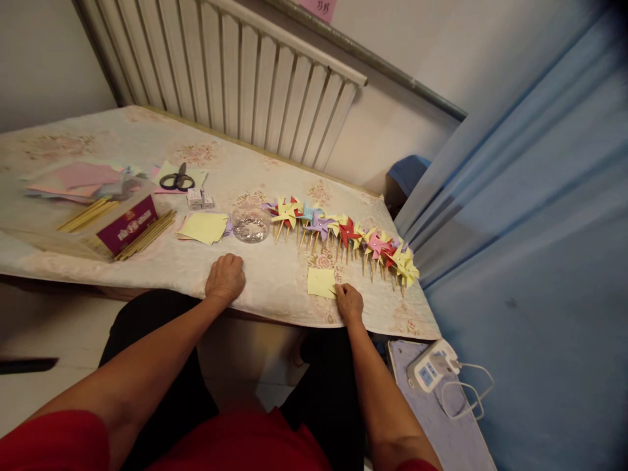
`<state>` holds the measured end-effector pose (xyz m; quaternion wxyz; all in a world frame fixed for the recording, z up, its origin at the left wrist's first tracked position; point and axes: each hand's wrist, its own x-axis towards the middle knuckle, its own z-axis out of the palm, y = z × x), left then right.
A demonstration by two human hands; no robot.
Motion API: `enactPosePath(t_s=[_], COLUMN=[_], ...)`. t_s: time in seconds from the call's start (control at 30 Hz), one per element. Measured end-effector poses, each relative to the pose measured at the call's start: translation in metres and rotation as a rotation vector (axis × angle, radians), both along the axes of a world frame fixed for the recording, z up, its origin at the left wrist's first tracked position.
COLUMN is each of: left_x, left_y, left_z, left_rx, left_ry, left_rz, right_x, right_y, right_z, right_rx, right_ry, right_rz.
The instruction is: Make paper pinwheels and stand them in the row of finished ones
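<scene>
Head view: the right hand seems to pinch the right edge of a yellow square lying on the counter; the left hand rests curled, any contents hidden. A hard tug could crease the yellow square; a forward sweep could upset the clear dish or pinwheels.

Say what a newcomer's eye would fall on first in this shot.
Probably the row of bright paper pinwheels on sticks, slanting across the right part of the flowered tablecloth. Next might come the yellow paper square on the near side of that row, with the right hand at its edge. The big blue curtain filling the picture's right side also stands out.
</scene>
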<state>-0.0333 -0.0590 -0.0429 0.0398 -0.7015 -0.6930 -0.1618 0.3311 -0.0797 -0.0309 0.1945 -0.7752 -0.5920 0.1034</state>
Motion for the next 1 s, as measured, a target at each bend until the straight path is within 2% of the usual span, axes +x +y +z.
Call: enactPosePath(t_s=[0.33,1.0], left_x=[-0.0005,-0.0008], left_y=[0.0005,0.0018], left_z=[-0.0008,-0.0025], left_rx=[-0.009,0.013], left_ry=[0.023,0.015], left_rz=[0.004,-0.004], right_x=[0.0026,0.0013], right_y=[0.0008,0.0019], right_z=[-0.004,-0.0075], right_rx=[0.012,0.068], right_ry=[0.013,0.224], right_rz=[0.026,0.028])
